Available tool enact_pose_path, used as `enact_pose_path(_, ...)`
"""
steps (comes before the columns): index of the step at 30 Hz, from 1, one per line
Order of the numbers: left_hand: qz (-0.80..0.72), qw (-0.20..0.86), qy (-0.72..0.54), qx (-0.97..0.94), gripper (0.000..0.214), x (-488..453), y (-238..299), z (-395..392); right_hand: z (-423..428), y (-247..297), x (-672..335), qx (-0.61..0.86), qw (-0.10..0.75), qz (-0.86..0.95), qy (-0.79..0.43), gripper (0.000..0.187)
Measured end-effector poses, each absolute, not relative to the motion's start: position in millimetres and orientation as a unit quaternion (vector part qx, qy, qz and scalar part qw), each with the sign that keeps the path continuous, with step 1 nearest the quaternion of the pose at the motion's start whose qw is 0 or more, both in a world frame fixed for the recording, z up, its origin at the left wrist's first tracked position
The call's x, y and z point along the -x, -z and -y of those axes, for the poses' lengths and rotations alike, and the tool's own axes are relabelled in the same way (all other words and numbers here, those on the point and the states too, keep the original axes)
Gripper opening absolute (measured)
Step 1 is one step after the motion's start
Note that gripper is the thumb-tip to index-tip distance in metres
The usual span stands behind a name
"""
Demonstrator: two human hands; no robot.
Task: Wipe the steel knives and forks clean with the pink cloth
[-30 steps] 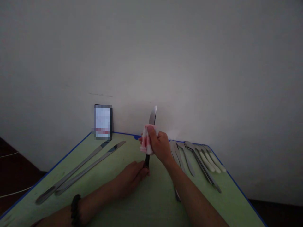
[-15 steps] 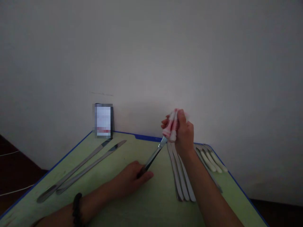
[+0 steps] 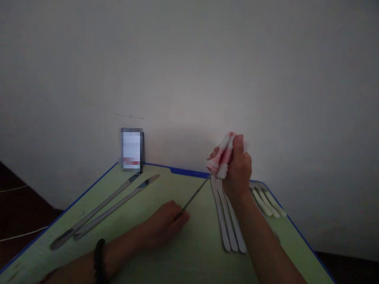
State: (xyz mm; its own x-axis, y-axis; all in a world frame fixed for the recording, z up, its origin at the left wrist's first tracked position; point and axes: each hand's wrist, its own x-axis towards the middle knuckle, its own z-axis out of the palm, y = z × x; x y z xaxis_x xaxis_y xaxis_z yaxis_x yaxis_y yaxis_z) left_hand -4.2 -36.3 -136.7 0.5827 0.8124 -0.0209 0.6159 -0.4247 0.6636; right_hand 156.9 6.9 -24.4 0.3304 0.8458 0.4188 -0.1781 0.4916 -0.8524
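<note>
My left hand [image 3: 164, 223] rests on the green table [image 3: 183, 256] and grips the dark handle of a table knife [image 3: 195, 193]. The blade slants up to the right, seen nearly edge-on. My right hand [image 3: 238, 169] is closed on a crumpled white and pink cloth [image 3: 222, 157] wrapped around the tip of that blade, just above the table's far edge. A black bead bracelet [image 3: 99, 258] circles my left wrist.
Two long knives [image 3: 109, 207] lie diagonally at the left. Three more knives [image 3: 227, 221] lie side by side under my right forearm, with white-handled cutlery [image 3: 266, 199] beyond it. A small blurred card [image 3: 132, 150] leans on the white wall. The table has a blue rim.
The knife has tipped from upright to slanting right. My right hand slid the cloth from the base of the blade out to its tip, uncovering the three knives lying on the table.
</note>
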Motion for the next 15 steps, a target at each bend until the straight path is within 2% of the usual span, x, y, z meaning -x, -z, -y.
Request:
enact_pose_path(5,-0.431,0.307,-0.157,-0.834,0.040,-1.0,133.5,39.1,-11.2,39.6,-152.1,0.415,0.693,0.464,-0.362,0.056)
enact_pose_path(15,-0.490,0.300,-0.189,-0.796,0.045,-6.2,150.3,35.2,-9.4,48.1,-134.5,0.427,0.621,0.531,-0.387,0.040)
